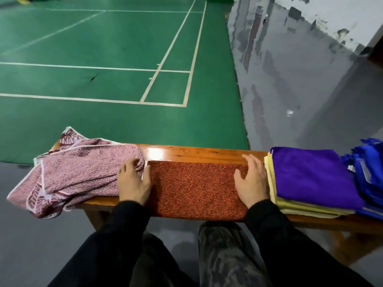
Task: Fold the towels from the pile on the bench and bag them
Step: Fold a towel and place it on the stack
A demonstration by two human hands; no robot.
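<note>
Smoothing a folded orange towel flat on the bench, mid-fold.

The left hand (133,180) and right hand (251,181) lie flat with spread fingers on the two ends of the orange towel (194,189), pressing, gripping nothing. It sits on the wooden bench (186,151) between the crumpled pink towel (78,172) at left and the folded stack topped by a purple towel (310,175) at right, beside a blue bag (366,168). The next move likely calls for pinching one end, folding it across, then stacking it.
</note>
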